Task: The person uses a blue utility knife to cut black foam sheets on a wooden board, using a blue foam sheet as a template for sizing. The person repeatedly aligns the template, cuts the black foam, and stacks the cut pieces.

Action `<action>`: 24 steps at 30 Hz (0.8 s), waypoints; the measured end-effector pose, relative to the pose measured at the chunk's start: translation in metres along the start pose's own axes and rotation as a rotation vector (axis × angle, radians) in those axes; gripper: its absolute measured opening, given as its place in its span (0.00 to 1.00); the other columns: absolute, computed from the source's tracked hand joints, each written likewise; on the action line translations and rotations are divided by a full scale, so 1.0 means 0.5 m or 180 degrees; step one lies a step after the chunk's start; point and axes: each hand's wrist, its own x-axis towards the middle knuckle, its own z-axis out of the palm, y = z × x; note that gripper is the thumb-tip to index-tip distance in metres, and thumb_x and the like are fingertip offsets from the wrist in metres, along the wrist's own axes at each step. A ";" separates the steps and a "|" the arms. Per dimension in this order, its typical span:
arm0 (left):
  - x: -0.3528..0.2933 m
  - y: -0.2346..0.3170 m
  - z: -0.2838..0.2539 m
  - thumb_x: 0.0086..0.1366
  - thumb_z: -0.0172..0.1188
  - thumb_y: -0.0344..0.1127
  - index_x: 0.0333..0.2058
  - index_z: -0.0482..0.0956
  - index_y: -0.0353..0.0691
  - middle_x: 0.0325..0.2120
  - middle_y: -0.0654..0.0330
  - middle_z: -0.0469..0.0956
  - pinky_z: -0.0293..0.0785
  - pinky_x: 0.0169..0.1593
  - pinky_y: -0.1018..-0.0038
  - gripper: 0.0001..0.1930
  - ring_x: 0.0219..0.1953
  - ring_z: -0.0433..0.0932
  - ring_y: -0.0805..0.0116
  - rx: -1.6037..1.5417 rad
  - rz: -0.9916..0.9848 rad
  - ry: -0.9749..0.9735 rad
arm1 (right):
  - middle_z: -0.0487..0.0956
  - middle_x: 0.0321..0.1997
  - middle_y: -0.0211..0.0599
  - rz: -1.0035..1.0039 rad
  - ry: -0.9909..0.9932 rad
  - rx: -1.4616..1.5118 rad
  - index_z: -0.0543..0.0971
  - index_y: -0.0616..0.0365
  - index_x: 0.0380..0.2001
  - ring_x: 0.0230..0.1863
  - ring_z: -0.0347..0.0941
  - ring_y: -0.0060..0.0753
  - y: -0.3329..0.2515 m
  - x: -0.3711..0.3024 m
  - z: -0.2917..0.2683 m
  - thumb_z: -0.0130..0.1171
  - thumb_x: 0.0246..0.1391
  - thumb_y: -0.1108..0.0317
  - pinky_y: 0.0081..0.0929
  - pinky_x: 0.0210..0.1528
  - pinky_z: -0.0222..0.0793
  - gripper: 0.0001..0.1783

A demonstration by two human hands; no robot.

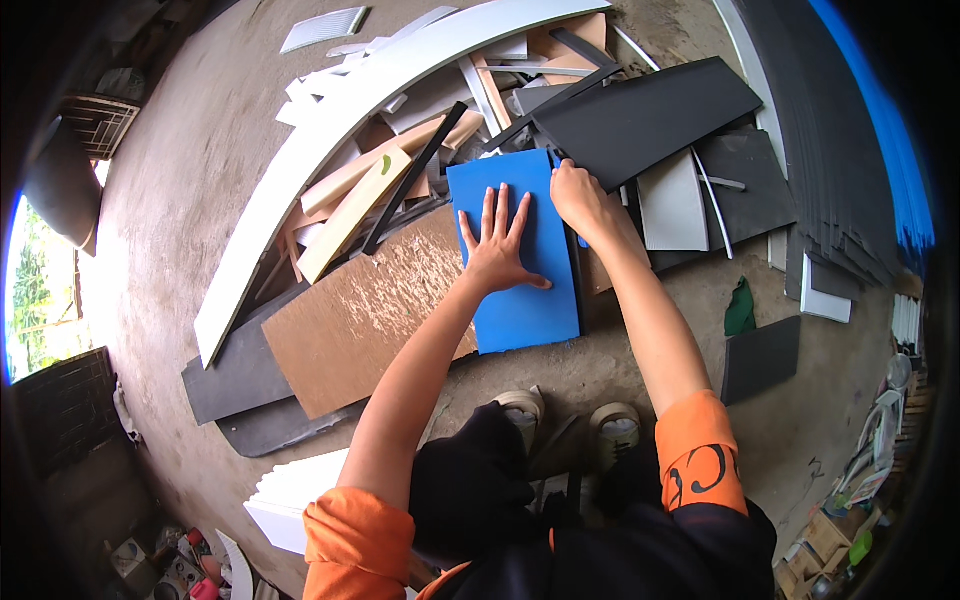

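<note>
A blue rectangular board (530, 290) lies in front of me, its far end toward the scrap pile. My left hand (497, 255) rests flat on it, fingers spread and thumb out to the right. At the board's far right edge, my right hand (580, 200) is closed in a fist. Small blue parts of a slim tool (583, 242) show beside that fist; most of it is hidden in the hand, so its exact kind cannot be made out. Partly under the blue board, to the left, is a worn brown board (350, 310) with a flaked surface.
Beyond the board spreads a heap of white, wooden and black offcuts, with a long white strip (270, 200) curving along it. A black panel (650, 115) lies at the far right. Dark sheets (820, 120) are stacked rightward. White pieces (290, 500) lie by my left arm.
</note>
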 end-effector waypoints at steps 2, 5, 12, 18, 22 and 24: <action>-0.003 -0.004 0.001 0.23 0.68 0.65 0.62 0.34 0.55 0.63 0.51 0.30 0.21 0.56 0.41 0.68 0.64 0.24 0.54 -0.0029 -0.0004 0.0025 | 0.75 0.36 0.59 0.0089 -0.0117 0.0044 0.69 0.71 0.36 0.40 0.72 0.55 -0.006 0.016 0.017 0.38 0.51 0.70 0.43 0.42 0.70 0.15; -0.004 -0.006 0.002 0.23 0.68 0.64 0.62 0.35 0.55 0.63 0.51 0.30 0.21 0.56 0.41 0.68 0.64 0.24 0.54 -0.0023 -0.0010 0.0019 | 0.74 0.39 0.61 0.0237 -0.0379 0.0138 0.70 0.72 0.37 0.42 0.72 0.55 -0.004 0.037 0.024 0.38 0.51 0.69 0.43 0.43 0.69 0.17; -0.007 -0.009 0.016 0.21 0.68 0.65 0.62 0.38 0.55 0.63 0.52 0.32 0.22 0.56 0.39 0.68 0.65 0.26 0.55 -0.0064 0.0014 0.0254 | 0.76 0.26 0.58 0.0581 -0.1052 0.0611 0.68 0.73 0.38 0.18 0.74 0.45 0.014 -0.060 0.018 0.36 0.53 0.66 0.38 0.25 0.72 0.19; -0.002 0.001 0.013 0.21 0.66 0.69 0.62 0.34 0.55 0.63 0.54 0.27 0.22 0.53 0.34 0.70 0.64 0.22 0.56 0.0191 -0.0075 0.0047 | 0.74 0.26 0.63 0.0360 -0.0731 0.0401 0.66 0.67 0.34 0.33 0.70 0.63 0.109 -0.365 0.073 0.40 0.56 0.64 0.52 0.37 0.66 0.14; 0.007 -0.002 0.022 0.22 0.66 0.69 0.62 0.34 0.54 0.62 0.52 0.27 0.21 0.53 0.35 0.69 0.64 0.22 0.55 0.0206 -0.0021 0.0064 | 0.73 0.22 0.62 0.0363 -0.1008 0.0358 0.65 0.67 0.34 0.29 0.71 0.62 0.133 -0.516 0.060 0.40 0.56 0.65 0.50 0.30 0.66 0.13; 0.011 -0.004 0.024 0.22 0.66 0.69 0.62 0.34 0.54 0.62 0.52 0.27 0.21 0.53 0.35 0.69 0.64 0.22 0.54 0.0250 -0.0015 0.0030 | 0.73 0.22 0.60 0.0359 -0.1022 0.0285 0.64 0.67 0.34 0.28 0.72 0.61 0.126 -0.525 0.032 0.40 0.56 0.65 0.49 0.30 0.68 0.13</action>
